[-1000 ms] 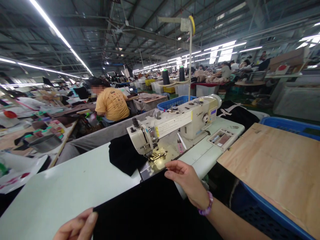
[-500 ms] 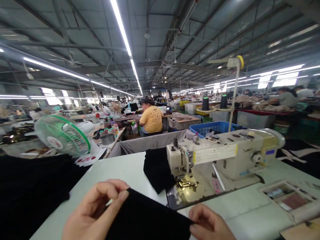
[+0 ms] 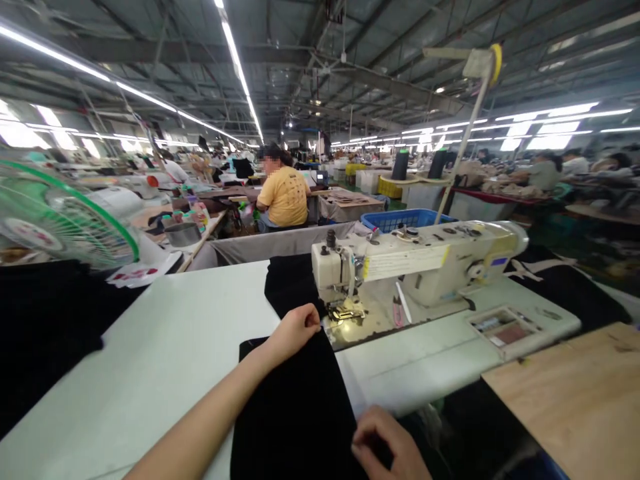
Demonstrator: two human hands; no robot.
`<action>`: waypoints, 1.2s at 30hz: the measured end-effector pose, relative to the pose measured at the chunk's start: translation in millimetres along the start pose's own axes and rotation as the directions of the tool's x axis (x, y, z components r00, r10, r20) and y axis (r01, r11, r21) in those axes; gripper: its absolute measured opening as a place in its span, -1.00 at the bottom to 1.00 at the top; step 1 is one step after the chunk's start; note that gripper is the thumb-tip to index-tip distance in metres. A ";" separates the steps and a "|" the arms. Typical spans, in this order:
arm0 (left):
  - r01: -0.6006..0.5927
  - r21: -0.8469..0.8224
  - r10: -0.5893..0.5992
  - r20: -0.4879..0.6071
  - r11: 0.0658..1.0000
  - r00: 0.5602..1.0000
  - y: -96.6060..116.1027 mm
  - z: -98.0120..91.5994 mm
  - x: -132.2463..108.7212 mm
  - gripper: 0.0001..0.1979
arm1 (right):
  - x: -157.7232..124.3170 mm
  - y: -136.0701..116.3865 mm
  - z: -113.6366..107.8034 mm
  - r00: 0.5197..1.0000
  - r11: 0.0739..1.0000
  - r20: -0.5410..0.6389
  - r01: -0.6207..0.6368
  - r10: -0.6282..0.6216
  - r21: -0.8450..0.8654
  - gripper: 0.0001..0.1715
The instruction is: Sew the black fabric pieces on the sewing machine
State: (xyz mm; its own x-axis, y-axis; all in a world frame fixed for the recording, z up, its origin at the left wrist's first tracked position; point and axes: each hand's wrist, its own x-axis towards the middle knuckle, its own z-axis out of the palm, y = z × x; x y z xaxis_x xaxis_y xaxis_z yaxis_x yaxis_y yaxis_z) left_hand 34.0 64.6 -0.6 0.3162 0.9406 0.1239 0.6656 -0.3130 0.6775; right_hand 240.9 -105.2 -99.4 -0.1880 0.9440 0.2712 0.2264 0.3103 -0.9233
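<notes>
A piece of black fabric (image 3: 295, 400) lies on the white sewing table (image 3: 170, 353), running from the near edge toward the presser foot of the cream sewing machine (image 3: 425, 263). My left hand (image 3: 295, 328) is closed on the fabric's far end, just left of the needle. My right hand (image 3: 387, 447) is curled on the fabric's near right edge at the table's front. Another black piece (image 3: 287, 280) lies behind the machine head.
A green fan (image 3: 60, 217) stands at the left above a heap of black cloth (image 3: 45, 327). A plywood board (image 3: 580, 393) lies at the right. A blue crate (image 3: 405, 219) sits behind the machine. A person in a yellow shirt (image 3: 285, 193) sits further back.
The fabric, held up between both hands before, now lies flat on the table. My left hand has reached forward with its end to the needle; my right hand stays near the front edge.
</notes>
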 end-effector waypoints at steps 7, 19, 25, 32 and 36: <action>-0.051 -0.038 0.050 -0.030 0.998 0.998 -11.5 11.5 -1.8 -0.88 | 9.6 -13.5 -27.4 0.871 0.811 0.113 0.487 -0.478 -0.324 -0.55; 0.076 -0.087 -0.084 -0.101 0.993 0.991 -8.8 26.4 38.7 -0.81 | 26.8 -18.7 -26.4 0.831 0.691 0.059 0.496 -0.552 -0.525 -0.65; 0.116 -0.110 -0.132 -0.156 0.987 0.979 -11.7 30.6 40.9 -0.74 | 29.9 -16.2 -25.5 0.831 0.689 0.066 0.499 -0.552 -0.526 -0.65; 0.124 -0.118 -0.140 -0.144 0.985 0.980 -9.5 29.1 43.0 -0.71 | 36.0 -15.7 -27.5 0.808 0.659 0.067 0.523 -0.586 -0.540 -0.68; 0.130 -0.063 -0.139 -0.162 0.989 0.977 -11.1 30.7 40.3 -0.71 | 38.2 4.2 -26.6 0.746 0.567 0.143 0.603 -0.651 -0.561 -0.72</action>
State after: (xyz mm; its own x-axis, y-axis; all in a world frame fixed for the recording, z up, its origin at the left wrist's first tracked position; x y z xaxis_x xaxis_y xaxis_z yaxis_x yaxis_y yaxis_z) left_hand 60.1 101.9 -25.4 0.1066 0.9837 0.1445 0.6574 -0.1788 0.7320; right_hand 260.1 -64.8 -85.7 -0.4245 0.4858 0.7641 0.5514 0.8080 -0.2074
